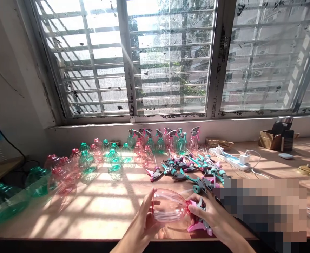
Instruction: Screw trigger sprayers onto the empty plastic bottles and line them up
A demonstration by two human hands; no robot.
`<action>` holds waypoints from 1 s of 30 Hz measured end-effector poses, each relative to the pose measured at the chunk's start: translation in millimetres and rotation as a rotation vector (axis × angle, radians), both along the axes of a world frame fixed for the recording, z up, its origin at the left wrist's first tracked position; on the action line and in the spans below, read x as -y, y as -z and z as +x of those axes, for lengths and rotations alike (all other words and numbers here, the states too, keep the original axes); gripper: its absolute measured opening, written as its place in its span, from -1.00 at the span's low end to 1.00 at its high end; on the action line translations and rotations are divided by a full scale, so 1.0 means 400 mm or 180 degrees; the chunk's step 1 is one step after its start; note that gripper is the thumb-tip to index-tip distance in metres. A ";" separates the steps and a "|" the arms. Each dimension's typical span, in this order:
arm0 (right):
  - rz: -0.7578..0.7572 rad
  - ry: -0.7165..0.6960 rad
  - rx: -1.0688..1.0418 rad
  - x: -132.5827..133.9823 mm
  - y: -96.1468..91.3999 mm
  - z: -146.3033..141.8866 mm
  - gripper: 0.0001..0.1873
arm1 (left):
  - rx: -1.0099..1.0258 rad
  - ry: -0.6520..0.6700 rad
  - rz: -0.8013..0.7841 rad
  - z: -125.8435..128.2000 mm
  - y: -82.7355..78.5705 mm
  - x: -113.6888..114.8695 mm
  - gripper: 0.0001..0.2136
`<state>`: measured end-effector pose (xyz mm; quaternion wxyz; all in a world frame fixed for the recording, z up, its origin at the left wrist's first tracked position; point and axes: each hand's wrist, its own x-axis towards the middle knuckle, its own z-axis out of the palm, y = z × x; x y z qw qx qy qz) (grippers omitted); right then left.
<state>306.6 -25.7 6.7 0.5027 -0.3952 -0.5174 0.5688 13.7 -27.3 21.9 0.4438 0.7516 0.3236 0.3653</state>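
Observation:
A clear pink spray bottle lies sideways above the table's front edge, its neck pointing right. My left hand is wrapped round its base end. At the neck, my right hand closes its fingers where the bottle meets a pink and grey trigger sprayer head. Fingers partly hide this joint, so I cannot tell how far the head is on. Just beyond my hands is a pile of loose sprayer heads in teal, pink and grey, some with thin tubes.
Open-topped green bottles and pink bottles stand at the left. Several bottles with sprayer heads line the wall below the window. A white power strip and a cardboard box are at the right, near a blurred-out patch.

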 end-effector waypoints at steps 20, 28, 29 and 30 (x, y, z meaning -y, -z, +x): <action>0.0096 0.0046 0.0015 0.000 -0.004 -0.004 -0.49 | 0.0043 0.0055 -0.0259 -0.003 -0.001 0.002 -0.16; 0.0004 0.0219 0.0122 0.001 0.005 -0.003 -0.45 | 0.0080 0.0043 -0.0211 -0.002 -0.014 -0.001 -0.17; -0.0009 0.0210 0.0111 0.002 0.004 -0.004 -0.45 | 0.0086 0.0048 -0.0205 -0.002 -0.011 -0.002 -0.17; -0.0015 0.0193 0.0104 0.003 0.003 -0.004 -0.45 | 0.0107 0.0044 -0.0179 -0.002 -0.006 -0.003 -0.18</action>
